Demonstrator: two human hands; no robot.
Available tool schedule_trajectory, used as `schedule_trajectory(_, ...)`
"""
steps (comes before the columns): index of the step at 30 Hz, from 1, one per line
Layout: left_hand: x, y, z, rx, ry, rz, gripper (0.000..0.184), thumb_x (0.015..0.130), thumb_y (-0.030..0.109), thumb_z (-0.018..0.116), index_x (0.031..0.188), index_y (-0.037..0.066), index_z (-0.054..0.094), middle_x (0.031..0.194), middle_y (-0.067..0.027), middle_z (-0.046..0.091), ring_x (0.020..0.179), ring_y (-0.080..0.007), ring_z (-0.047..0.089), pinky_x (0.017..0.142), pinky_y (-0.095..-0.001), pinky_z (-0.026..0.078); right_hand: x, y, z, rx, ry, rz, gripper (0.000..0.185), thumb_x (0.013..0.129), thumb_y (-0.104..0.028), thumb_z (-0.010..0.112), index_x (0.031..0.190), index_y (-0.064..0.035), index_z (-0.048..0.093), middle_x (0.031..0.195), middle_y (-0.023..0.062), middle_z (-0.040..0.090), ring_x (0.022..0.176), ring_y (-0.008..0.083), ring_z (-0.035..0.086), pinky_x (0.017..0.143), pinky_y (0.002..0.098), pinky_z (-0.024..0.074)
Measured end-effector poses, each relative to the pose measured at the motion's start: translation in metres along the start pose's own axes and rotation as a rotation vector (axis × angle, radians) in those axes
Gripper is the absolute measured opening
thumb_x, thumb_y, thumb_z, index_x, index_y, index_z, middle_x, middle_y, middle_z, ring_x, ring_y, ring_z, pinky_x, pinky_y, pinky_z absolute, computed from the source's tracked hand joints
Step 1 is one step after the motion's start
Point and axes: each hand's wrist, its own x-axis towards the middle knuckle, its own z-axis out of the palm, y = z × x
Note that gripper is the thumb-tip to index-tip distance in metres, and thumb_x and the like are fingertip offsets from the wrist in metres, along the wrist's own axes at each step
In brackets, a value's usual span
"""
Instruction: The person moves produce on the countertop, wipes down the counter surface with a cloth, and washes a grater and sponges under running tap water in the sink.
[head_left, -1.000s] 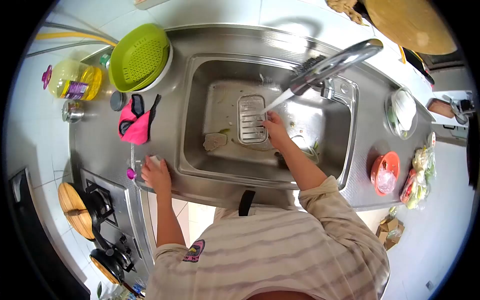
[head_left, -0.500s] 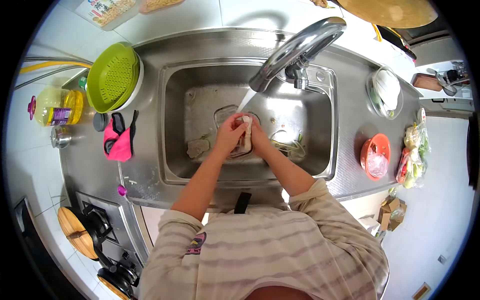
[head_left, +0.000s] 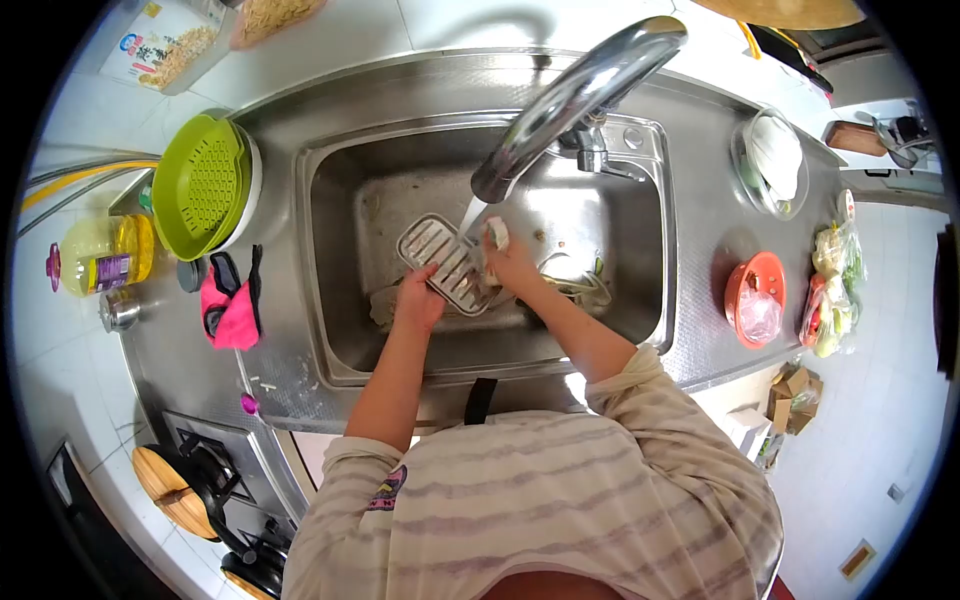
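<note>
"Far-off watcher here: what do I hold?"

"My left hand (head_left: 418, 300) grips the tray (head_left: 440, 258), below the tap (head_left: 580, 112). My right hand (head_left: 510, 264) grips something white (head_left: 497, 233), also below it."

"Which step?"

"Rinsing, I think. Next needs a firm left grip."

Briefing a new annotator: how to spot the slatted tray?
Find the steel sink under the arched faucet. Beside the water stream, the left hand holds the slatted tray, a round-cornered rectangle. Its ribbed look sets it apart from the pale item in the right hand.
</note>
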Motion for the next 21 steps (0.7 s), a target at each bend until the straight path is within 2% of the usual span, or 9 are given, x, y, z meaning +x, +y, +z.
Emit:
schedule_trajectory(3, 0.011, 0.001, 0.003, -0.027, -0.051, -0.061, 0.031, 0.094, 0.015, 0.042, 0.124, 0.007, 0.046, 0.119, -0.0111, 0.054, 0.110, -0.0273, 0.053, 0.097, -0.0400, 0.041, -0.030, -0.046, 0.012, -0.757, 0.108, -0.568, 0.041, 0.090, -0.022, 0.052, 0.125, -0.0029, 0.046, 0.122, 0.0171, 0.053, 0.113, 0.0309, 0.051, 0.100, 0.0420, 0.0354)
schedule_trajectory(4, 0.017, -0.005, 0.001, -0.137, -0.264, -0.140, 0.032, 0.095, 0.021, 0.040, 0.123, 0.008, 0.047, 0.120, -0.0089, 0.054, 0.110, -0.0254, 0.052, 0.097, -0.0391, 0.041, -0.032, -0.032, 0.030, -0.808, -0.014, -0.521, 0.048, 0.091, -0.032, 0.047, 0.130, -0.0044, 0.043, 0.133, 0.0191, 0.042, 0.124, 0.0335, 0.040, 0.106, 0.0471, 0.0239)
schedule_trajectory(5, 0.021, -0.013, 0.000, -0.245, -0.477, -0.217, 0.033, 0.097, 0.028, 0.039, 0.123, 0.009, 0.048, 0.120, -0.0067, 0.054, 0.111, -0.0235, 0.052, 0.098, -0.0381, 0.040, -0.028, -0.022, 0.038, -0.810, -0.018, -0.518, 0.048, 0.091, -0.032, 0.047, 0.130, -0.0044, 0.043, 0.133, 0.0191, 0.042, 0.124, 0.0335, 0.040, 0.106, 0.0471, 0.0239)
schedule_trajectory(7, 0.011, -0.023, 0.015, -0.121, -0.283, -0.118, 0.038, 0.098, 0.037, 0.036, 0.123, 0.011, 0.048, 0.121, -0.0035, 0.053, 0.111, -0.0202, 0.051, 0.097, -0.0367, 0.039, -0.018, -0.020, 0.044, -1.129, -0.015, -0.671, 0.054, 0.091, -0.040, 0.043, 0.133, -0.0057, 0.041, 0.140, 0.0164, 0.036, 0.130, 0.0303, 0.035, 0.105, 0.0509, 0.0237)
schedule_trajectory(9, -0.012, -0.019, 0.045, -0.067, -0.120, -0.132, 0.041, 0.098, 0.038, 0.036, 0.126, 0.009, 0.047, 0.123, -0.0036, 0.054, 0.112, -0.0227, 0.052, 0.097, -0.0424, 0.040, 0.009, -0.028, 0.037, -1.167, -0.064, -0.651, 0.056, 0.091, -0.042, 0.042, 0.133, -0.0060, 0.041, 0.140, 0.0172, 0.036, 0.129, 0.0330, 0.034, 0.104, 0.0527, 0.0249)
schedule_trajectory(11, -0.012, -0.021, 0.054, 0.001, -0.076, -0.086, 0.041, 0.098, 0.037, 0.035, 0.125, 0.009, 0.046, 0.124, -0.0047, 0.052, 0.113, -0.0219, 0.050, 0.097, -0.0397, 0.039, 0.032, -0.026, 0.033, -1.254, 0.208, -0.531, 0.056, 0.091, -0.043, 0.042, 0.133, -0.0066, 0.041, 0.140, 0.0188, 0.035, 0.126, 0.0378, 0.036, 0.102, 0.0535, 0.0280)
schedule_trajectory(15, 0.005, -0.005, 0.039, 0.058, 0.030, -0.026, 0.043, 0.098, 0.039, 0.034, 0.124, 0.005, 0.045, 0.123, -0.0077, 0.052, 0.114, -0.0217, 0.049, 0.097, -0.0431, 0.039, -0.011, -0.026, 0.039, -1.127, 0.008, -0.531, 0.058, 0.089, -0.045, 0.044, 0.135, -0.0108, 0.039, 0.141, 0.0174, 0.034, 0.123, 0.0429, 0.038, 0.095, 0.0558, 0.0349)
schedule_trajectory(17, 0.016, -0.002, 0.025, 0.108, 0.077, -0.005, 0.041, 0.098, 0.035, 0.037, 0.124, 0.004, 0.044, 0.122, -0.0096, 0.052, 0.111, -0.0229, 0.051, 0.096, -0.0431, 0.041, -0.023, -0.024, 0.032, -1.254, -0.008, -0.574, 0.056, 0.088, -0.042, 0.048, 0.135, -0.0125, 0.040, 0.141, 0.0148, 0.035, 0.121, 0.0389, 0.042, 0.093, 0.0502, 0.0395)
schedule_trajectory(21, -0.001, 0.011, 0.053, 0.221, 0.046, 0.131, 0.037, 0.096, 0.026, 0.046, 0.124, 0.003, 0.042, 0.123, -0.0115, 0.049, 0.108, -0.0259, 0.053, 0.090, -0.0407, 0.046, -0.009, -0.037, 0.000, -0.810, -0.049, -0.473, 0.042, 0.087, -0.036, 0.053, 0.120, -0.0093, 0.051, 0.121, 0.0155, 0.052, 0.095, 0.0340, 0.059, 0.080, 0.0400, 0.0480)
